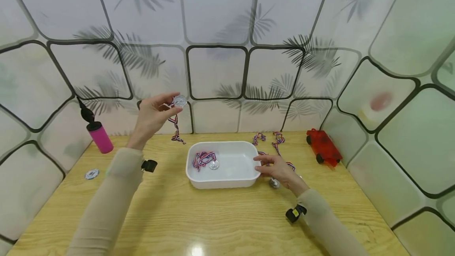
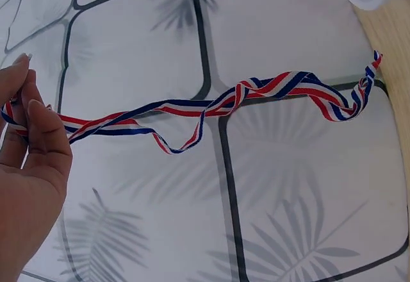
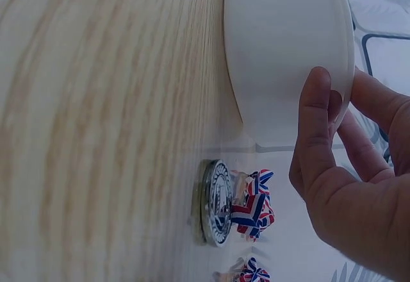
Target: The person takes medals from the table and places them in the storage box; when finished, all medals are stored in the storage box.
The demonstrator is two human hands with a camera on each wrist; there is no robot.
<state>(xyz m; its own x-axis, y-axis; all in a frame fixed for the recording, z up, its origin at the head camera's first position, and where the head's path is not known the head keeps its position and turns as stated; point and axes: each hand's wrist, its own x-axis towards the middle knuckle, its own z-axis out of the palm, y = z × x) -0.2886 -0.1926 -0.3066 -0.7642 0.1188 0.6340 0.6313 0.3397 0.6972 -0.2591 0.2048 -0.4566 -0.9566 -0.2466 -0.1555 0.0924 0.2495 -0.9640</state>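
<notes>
My left hand (image 1: pixel 151 113) is raised above the table at the left, pinching a silver medal (image 1: pixel 180 101) between thumb and fingers. From it hangs a twisted red, white and blue ribbon (image 2: pixel 282 86). On the table stands a white plastic tub (image 1: pixel 224 184). Inside it, at the left end, lie another silver medal (image 1: pixel 214 164) and its bunched ribbon (image 1: pixel 203 159). My right hand (image 1: pixel 281 171) grips the tub's right rim, its fingers on both sides of the wall. Just below that hand, a further medal (image 3: pixel 219 203) with a striped ribbon (image 3: pixel 251 210) lies on the table.
More striped ribbons (image 1: pixel 278 142) lie behind my right hand, near the back wall. A red toy car (image 1: pixel 324 145) stands at the back right. At the left are a pink cylinder with a black top (image 1: pixel 100 137) and a round chip (image 1: pixel 91 174). Patterned sheeting (image 1: pixel 217 72) encloses the table.
</notes>
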